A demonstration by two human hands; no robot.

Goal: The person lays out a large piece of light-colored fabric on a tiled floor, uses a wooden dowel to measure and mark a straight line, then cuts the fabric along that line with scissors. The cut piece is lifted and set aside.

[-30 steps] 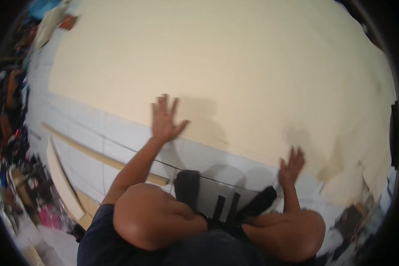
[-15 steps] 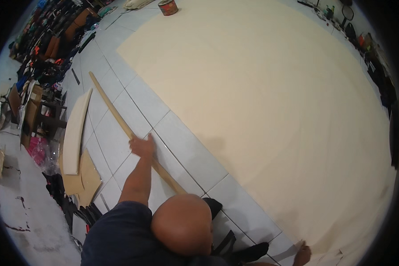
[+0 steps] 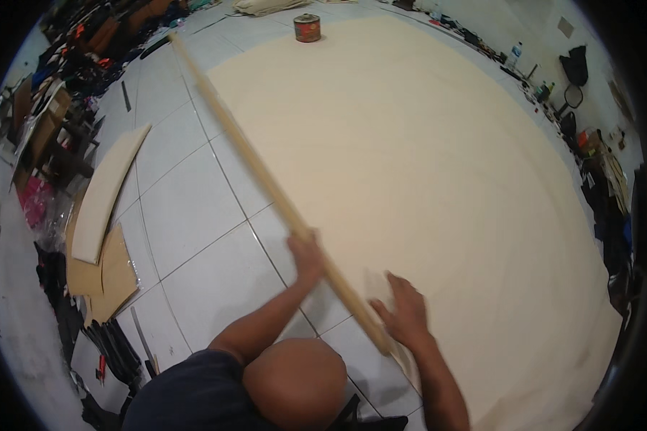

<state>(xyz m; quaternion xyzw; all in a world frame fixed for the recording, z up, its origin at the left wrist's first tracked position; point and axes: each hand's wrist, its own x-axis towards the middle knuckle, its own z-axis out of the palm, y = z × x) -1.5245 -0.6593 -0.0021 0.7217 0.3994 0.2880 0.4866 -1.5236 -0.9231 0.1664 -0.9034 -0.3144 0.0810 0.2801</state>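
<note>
Clamping left hand (image 3: 308, 258) fingers round pole (image 3: 249, 154); right hand (image 3: 407, 312) fingers apart over cloth (image 3: 438, 165).

Stick (image 3: 257, 165): smooth, matt wood. Sheet (image 3: 424, 165): matt cloth. Floor (image 3: 194, 194): glossy, smooth tile.

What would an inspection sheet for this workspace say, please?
Surface: white tiled floor.
Job's things: cream fabric sheet, spread out; long wooden strip, lying slantwise along its left side.
Clutter: red tin near the sheet's far edge; brown card pieces at left.
Hands: left hand grips the strip; right hand open near its closer end.
Cables: nothing seen for certain.
Surroundings: bottle by the pale wall.
</note>
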